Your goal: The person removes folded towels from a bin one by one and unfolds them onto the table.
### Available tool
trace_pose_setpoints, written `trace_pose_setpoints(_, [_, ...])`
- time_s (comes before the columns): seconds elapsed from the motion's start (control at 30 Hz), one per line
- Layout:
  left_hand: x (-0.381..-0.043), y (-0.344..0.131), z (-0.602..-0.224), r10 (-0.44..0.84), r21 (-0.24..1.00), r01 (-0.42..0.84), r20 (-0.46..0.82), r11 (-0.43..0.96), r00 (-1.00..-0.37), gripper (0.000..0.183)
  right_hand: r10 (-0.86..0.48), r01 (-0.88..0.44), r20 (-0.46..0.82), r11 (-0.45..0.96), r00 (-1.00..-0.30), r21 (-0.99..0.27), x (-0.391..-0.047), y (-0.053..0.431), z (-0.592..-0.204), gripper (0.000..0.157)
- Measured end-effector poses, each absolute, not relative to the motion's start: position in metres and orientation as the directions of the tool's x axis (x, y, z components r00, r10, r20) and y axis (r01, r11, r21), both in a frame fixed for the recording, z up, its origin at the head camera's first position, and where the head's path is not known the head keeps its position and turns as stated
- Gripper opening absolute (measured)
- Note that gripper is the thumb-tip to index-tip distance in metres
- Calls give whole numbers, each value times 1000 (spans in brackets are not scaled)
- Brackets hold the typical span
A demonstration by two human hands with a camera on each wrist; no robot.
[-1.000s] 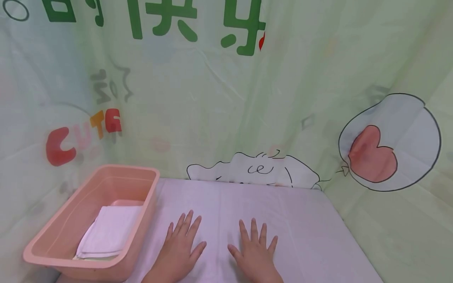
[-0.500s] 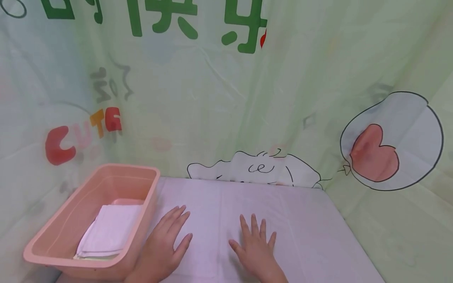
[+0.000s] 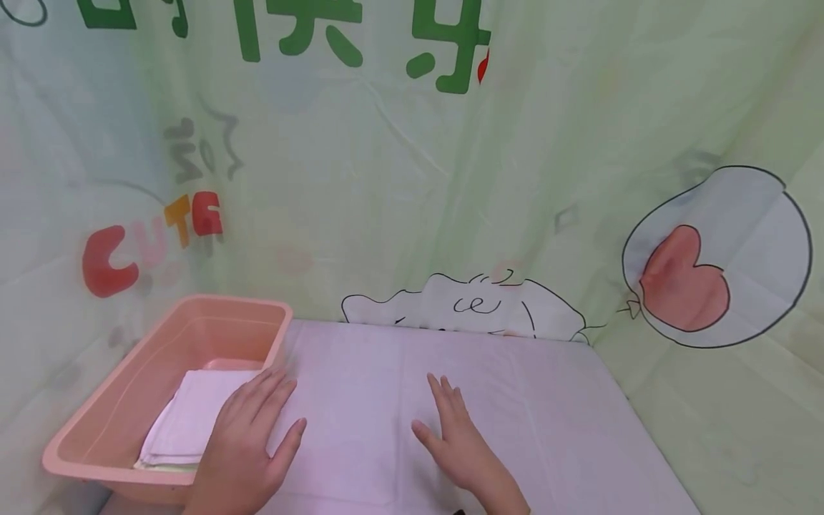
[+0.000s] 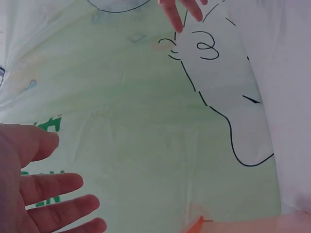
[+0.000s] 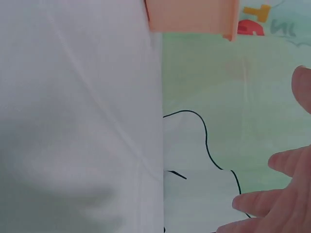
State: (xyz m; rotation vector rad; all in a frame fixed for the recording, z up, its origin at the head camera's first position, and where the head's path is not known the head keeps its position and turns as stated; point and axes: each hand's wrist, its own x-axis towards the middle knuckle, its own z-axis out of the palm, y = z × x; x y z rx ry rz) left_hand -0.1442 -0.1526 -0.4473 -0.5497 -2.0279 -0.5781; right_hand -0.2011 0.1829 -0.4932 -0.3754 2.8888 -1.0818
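My left hand [image 3: 247, 440] is raised by the right side of a pink plastic basin [image 3: 161, 304], overlapping its rim in the head view. Its fingers are extended, the thumb spread apart, and it holds nothing. Inside the basin lies a folded white cloth [image 3: 183, 422], partly covered by my hand. My right hand [image 3: 465, 443] hovers over the middle of the table, palm turned inward, fingers straight and empty. In the left wrist view the left hand's spread fingers [image 4: 60, 213] show at the lower left; the right wrist view has the right hand [image 5: 282, 204] at its right edge.
A white cloth covers the table [image 3: 360, 400]. Pale green curtains [image 3: 386, 179] with printed lettering and a heart balloon [image 3: 685, 286] close in the back and sides. The basin stands at the table's left edge.
My left hand has moved left, from flat over the table to the basin's right rim. My right hand has turned from palm down to palm inward, staying near the same place.
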Motion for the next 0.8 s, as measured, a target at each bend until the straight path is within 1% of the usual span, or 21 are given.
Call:
trace_pose_setpoints(0.17, [-139, -165, -443, 143, 151, 550, 880, 821, -454, 58, -259, -235, 78, 657, -963, -716, -203, 180, -485, 84])
trace_pose_setpoints(0.23, [-137, -173, -443, 136, 145, 520, 875, 842, -464, 61, -264, -239, 82, 643, -961, -727, -204, 178, -483, 83])
trace_pose_setpoints(0.27, [-137, -178, -443, 133, 138, 511, 878, 848, -459, 62, -266, -240, 84, 636, -960, -734, -204, 178, -481, 82])
trace_pose_setpoints(0.3, [-137, -184, -444, 126, 136, 507, 885, 851, -448, 63, -269, -243, 85, 632, -959, -736, -204, 177, -480, 82])
trace_pose_setpoints(0.37, [-138, -195, -446, 110, 124, 512, 909, 850, -403, 62, -276, -249, 91, 619, -957, -744, -204, 175, -478, 81])
trace_pose_setpoints(0.5, [-138, -220, -452, 90, 116, 533, 934, 838, -345, 63, -281, -264, 109, 604, -953, -752, -206, 173, -475, 79])
trace_pose_setpoints(0.53, [-137, -225, -453, 91, 114, 533, 935, 839, -342, 64, -282, -266, 111, 601, -953, -754, -207, 172, -474, 79])
trace_pose_setpoints(0.63, [-133, -240, -455, 99, 119, 525, 924, 843, -368, 68, -286, -268, 111, 600, -952, -754, -208, 170, -473, 79])
trace_pose_setpoints(0.8, [-131, -257, -456, 133, 79, 530, 927, 845, -351, 70, -292, -274, 110, 612, -950, -742, -211, 165, -472, 79])
